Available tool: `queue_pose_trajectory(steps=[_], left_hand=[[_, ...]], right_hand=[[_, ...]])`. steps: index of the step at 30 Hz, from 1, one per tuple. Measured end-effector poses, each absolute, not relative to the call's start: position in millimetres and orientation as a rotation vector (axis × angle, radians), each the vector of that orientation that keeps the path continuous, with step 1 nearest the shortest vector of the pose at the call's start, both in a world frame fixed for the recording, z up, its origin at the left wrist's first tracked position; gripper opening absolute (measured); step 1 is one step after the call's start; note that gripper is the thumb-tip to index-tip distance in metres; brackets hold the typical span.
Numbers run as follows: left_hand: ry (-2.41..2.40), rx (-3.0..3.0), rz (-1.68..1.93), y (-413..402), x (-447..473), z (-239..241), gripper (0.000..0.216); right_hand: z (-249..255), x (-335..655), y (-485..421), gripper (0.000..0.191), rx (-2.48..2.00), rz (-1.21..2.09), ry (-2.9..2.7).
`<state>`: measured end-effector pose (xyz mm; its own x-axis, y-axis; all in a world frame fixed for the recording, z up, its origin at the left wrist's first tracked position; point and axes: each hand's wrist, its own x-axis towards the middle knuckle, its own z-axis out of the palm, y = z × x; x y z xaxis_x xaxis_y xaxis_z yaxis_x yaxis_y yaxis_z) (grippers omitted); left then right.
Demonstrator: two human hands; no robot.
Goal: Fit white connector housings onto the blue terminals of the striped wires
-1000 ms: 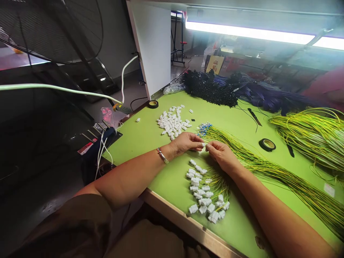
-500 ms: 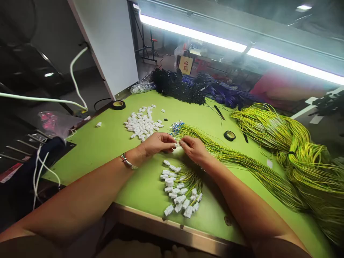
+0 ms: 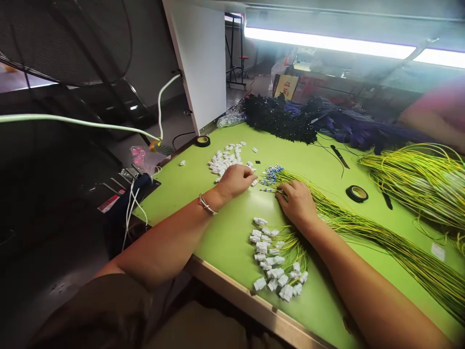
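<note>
My left hand (image 3: 237, 179) rests on the green table (image 3: 189, 194) at the near edge of a pile of loose white connectors (image 3: 227, 160), its fingers curled onto one of them. My right hand (image 3: 297, 201) lies on a long bundle of yellow-green wires (image 3: 363, 228), fingers pinched at the blue-tipped wire ends (image 3: 273, 173). Below both hands lies a cluster of wires fitted with white connectors (image 3: 274, 257).
A heap of black parts (image 3: 279, 118) and purple wires (image 3: 359, 131) sits at the back. A big coil of yellow-green wire (image 3: 421, 179) lies at the right. Two tape rolls (image 3: 357, 193) (image 3: 202, 140), a knife (image 3: 339, 156), a fan (image 3: 69, 39) and a white cable (image 3: 72, 121) stand around.
Both hands parted from the joint pinch at the middle. The left reached up to the loose connector pile, the right moved to the blue wire ends. The camera swung back left.
</note>
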<state>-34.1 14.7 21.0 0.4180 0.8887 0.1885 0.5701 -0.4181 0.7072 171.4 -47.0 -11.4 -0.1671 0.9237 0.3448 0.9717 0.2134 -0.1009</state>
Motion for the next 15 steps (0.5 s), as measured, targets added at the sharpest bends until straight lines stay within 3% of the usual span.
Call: queue_pose_trajectory(steps=[2, 8, 12, 15], left_hand=[[1.403, 2.224, 0.793, 22, -30, 12, 0.023], [1.378, 2.548, 0.461, 16, -18, -1, 0.025], [1.47, 2.444, 0.533, 18, -23, 3, 0.035], [1.427, 2.3, 0.668, 21, -25, 7, 0.03]], right_hand=[[-11, 168, -48, 0.02, -1.758, -0.21, -2.166], [-9, 164, -49, 0.014, -1.678, -0.176, -2.193], [-9, 162, -52, 0.014, -1.669, -0.17, -2.278], [-8, 161, -56, 0.015, -1.663, -0.171, -2.26]])
